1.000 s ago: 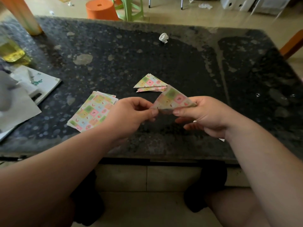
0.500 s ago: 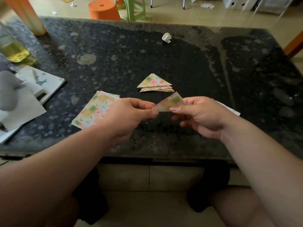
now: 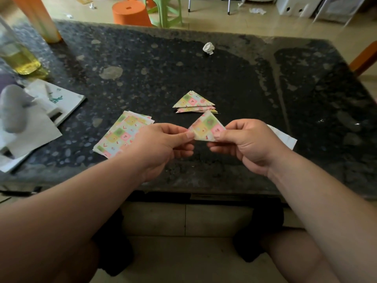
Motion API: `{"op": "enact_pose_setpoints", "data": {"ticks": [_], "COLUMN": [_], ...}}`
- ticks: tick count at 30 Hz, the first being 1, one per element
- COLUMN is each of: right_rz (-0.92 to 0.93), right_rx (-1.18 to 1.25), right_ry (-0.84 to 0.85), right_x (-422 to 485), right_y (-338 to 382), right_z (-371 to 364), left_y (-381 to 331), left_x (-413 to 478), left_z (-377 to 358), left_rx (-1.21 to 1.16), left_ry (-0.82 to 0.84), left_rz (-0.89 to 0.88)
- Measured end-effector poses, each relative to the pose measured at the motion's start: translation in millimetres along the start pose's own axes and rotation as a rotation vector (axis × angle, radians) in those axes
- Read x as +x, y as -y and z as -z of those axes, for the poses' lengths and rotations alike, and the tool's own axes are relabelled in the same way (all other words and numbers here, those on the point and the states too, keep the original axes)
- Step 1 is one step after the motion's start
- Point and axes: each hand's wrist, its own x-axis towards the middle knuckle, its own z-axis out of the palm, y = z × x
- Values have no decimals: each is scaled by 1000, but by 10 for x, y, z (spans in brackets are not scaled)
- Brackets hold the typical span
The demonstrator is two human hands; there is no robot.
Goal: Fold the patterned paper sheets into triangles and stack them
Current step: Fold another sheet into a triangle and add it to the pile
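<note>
A small folded triangle of patterned paper [image 3: 208,127] hangs just above the dark stone table [image 3: 224,74], near its front edge. My left hand [image 3: 163,144] pinches its left corner; my right hand [image 3: 248,144] pinches its right corner. Behind it lies a stack of folded patterned triangles [image 3: 193,102]. To the left of my left hand, a pile of flat patterned sheets [image 3: 120,133] rests on the table, partly hidden by that hand.
A crumpled white paper ball [image 3: 208,48] lies at the table's back. White papers [image 3: 36,123] and a bottle of yellow liquid [image 3: 18,56] sit at the left. A white sheet [image 3: 283,136] shows behind my right hand. Orange and green stools [image 3: 130,13] stand beyond.
The triangle has tipped up, so its patterned face now shows toward me. Both hands keep their pinch and stay nearly where they were.
</note>
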Motion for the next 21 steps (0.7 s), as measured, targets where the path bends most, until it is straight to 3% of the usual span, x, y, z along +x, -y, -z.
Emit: {"op": "enact_pose_setpoints", "data": {"ticks": [7, 14, 21], "right_rz": [-24, 20, 45], "right_rx": [-200, -326, -167], "right_ry": [62, -17, -18], "right_x": [-47, -11, 47], "right_y": [-34, -42, -67], "right_z": [-30, 28, 35], "left_y": [6, -11, 9], "left_x": [-36, -32, -19], "left_z": [28, 37, 59], "left_rx": [83, 190, 239], "left_ry": [-14, 37, 117], "left_rz": [-56, -87, -38]}}
